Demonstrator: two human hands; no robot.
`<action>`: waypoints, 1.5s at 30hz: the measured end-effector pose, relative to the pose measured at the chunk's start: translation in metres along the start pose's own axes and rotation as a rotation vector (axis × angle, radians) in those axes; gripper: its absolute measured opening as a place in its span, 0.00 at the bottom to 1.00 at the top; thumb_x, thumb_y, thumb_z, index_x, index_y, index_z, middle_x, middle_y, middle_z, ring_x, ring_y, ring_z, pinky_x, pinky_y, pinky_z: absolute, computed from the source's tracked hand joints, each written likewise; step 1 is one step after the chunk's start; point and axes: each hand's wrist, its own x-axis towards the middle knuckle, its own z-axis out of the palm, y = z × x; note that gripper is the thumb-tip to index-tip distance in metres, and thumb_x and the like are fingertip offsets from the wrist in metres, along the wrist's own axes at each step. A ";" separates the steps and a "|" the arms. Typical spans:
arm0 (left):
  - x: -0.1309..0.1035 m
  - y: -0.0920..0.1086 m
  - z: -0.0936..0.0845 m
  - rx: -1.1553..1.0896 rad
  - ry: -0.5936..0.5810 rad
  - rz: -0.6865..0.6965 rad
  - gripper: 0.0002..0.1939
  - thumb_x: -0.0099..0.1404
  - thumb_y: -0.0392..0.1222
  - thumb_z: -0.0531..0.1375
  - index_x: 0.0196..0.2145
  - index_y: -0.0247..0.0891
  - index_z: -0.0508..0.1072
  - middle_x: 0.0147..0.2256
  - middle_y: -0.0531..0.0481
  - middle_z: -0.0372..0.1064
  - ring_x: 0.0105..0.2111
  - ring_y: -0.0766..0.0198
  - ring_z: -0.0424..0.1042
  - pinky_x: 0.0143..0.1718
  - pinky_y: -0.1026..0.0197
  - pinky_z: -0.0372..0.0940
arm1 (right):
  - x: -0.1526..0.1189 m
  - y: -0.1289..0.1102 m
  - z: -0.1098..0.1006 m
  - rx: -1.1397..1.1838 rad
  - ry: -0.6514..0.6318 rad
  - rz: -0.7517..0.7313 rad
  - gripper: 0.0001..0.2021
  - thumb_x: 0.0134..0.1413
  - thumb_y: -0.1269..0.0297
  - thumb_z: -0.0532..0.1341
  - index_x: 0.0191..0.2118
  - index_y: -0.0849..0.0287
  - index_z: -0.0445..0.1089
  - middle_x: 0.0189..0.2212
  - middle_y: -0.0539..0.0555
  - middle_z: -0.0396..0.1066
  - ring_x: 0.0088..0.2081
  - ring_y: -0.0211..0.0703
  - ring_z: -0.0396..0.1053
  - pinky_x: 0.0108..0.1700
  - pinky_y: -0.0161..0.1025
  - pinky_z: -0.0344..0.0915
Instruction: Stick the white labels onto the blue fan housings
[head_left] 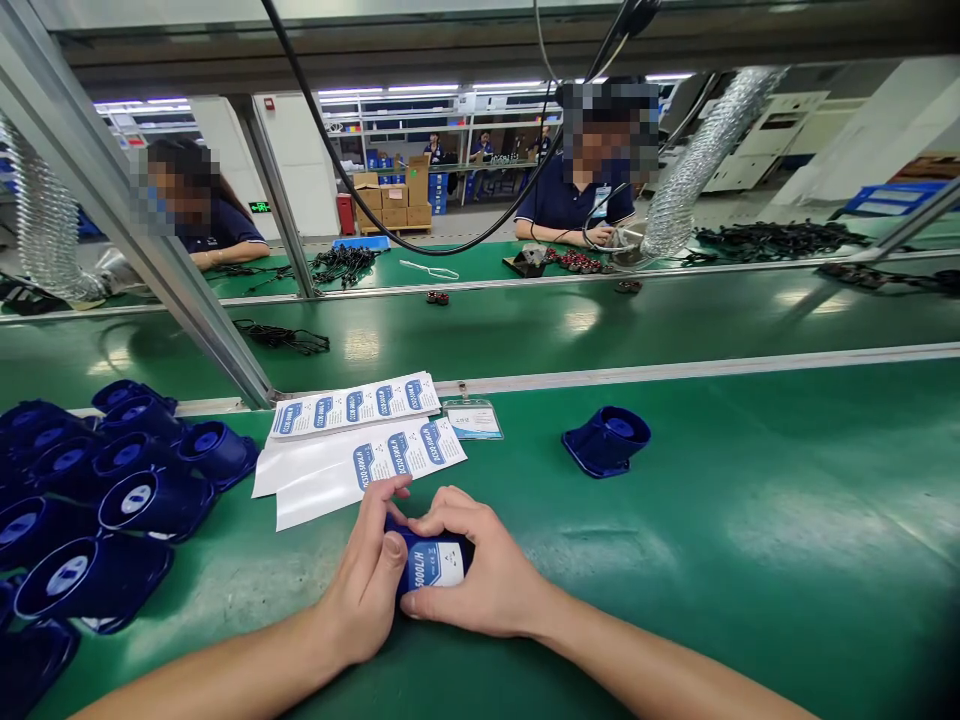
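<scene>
A dark blue plastic housing (410, 577) is between my hands, low over the green work surface, with a blue-and-white label (439, 565) reading "5000L/H" on its visible side. My right hand (484, 570) wraps around its right side, thumb along the near edge and fingers over the top. Against its left side, my left hand (366, 580) presses with thumb and curved fingers. The hands partly cover the housing. Just beyond them lie white label sheets (322, 497) printed with several blue labels. Another blue housing (606, 441) stands apart on the right.
Several blue housings (139, 505) crowd the left side. A clear badge holder (472, 420) lies behind the label sheets. A metal post (161, 240) rises at left, and a black cable (330, 155) hangs overhead. Two people (577, 205) sit across the green benches.
</scene>
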 end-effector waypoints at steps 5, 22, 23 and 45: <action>-0.004 0.001 0.000 0.030 -0.023 0.090 0.27 0.79 0.64 0.40 0.68 0.56 0.54 0.60 0.47 0.56 0.48 0.55 0.63 0.54 0.49 0.61 | 0.000 -0.002 -0.003 0.140 -0.020 0.177 0.20 0.27 0.62 0.83 0.32 0.57 0.82 0.32 0.49 0.66 0.36 0.47 0.67 0.40 0.44 0.61; -0.008 -0.001 -0.005 0.139 -0.067 0.190 0.22 0.81 0.47 0.48 0.69 0.50 0.53 0.63 0.43 0.54 0.51 0.57 0.66 0.57 0.49 0.62 | 0.006 -0.001 -0.015 0.217 -0.112 0.163 0.09 0.49 0.57 0.75 0.30 0.57 0.85 0.29 0.50 0.67 0.34 0.43 0.67 0.40 0.43 0.61; -0.008 0.000 -0.006 0.139 -0.069 0.188 0.22 0.81 0.47 0.48 0.69 0.50 0.53 0.64 0.42 0.54 0.51 0.57 0.66 0.57 0.48 0.62 | 0.006 -0.001 -0.016 0.212 -0.119 0.150 0.08 0.50 0.57 0.75 0.30 0.57 0.85 0.30 0.51 0.69 0.36 0.45 0.69 0.41 0.44 0.62; 0.004 -0.008 -0.002 -0.236 0.220 0.283 0.27 0.78 0.62 0.46 0.66 0.46 0.62 0.64 0.40 0.60 0.64 0.46 0.62 0.69 0.39 0.57 | 0.002 0.020 -0.034 0.883 -0.555 0.508 0.39 0.47 0.52 0.81 0.64 0.53 0.71 0.45 0.55 0.79 0.44 0.44 0.79 0.49 0.39 0.73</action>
